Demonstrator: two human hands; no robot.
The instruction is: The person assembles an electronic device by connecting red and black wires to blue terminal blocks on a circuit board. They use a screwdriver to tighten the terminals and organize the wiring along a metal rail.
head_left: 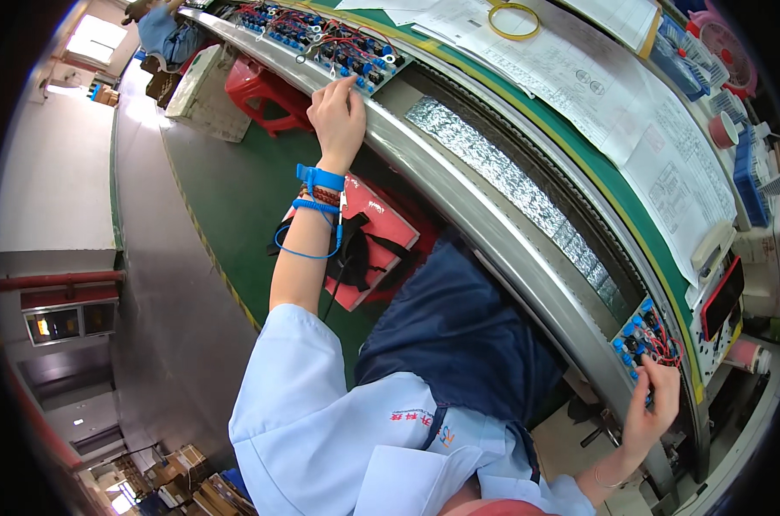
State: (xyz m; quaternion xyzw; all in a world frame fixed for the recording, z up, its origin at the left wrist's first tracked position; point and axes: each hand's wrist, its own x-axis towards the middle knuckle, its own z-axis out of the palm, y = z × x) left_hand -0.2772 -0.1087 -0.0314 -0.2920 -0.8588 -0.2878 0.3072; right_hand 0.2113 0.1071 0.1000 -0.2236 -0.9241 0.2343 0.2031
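Observation:
My left hand (338, 120) reaches far along the metal rail, its fingers bent onto the near end of a row of circuit boards (321, 41) crowded with blue and black parts and red wires. The fingertips seem to grip the board's edge, partly hidden by the hand. A blue wrist strap (321, 178) with a coiled cord circles that wrist. To the right, my right hand (655, 402) has thumb and fingers closed at the near end of another circuit board (644, 334), also with blue parts and red wires. Its exact grip is partly hidden.
A conveyor track (510, 193) with a shiny strip runs between the boards. Beyond it lie printed sheets (570, 86), a yellow tape roll (514, 21), a phone (722, 298) and parts bins (751, 172). Red stools (265, 95) stand below the rail; another person (162, 34) sits far left.

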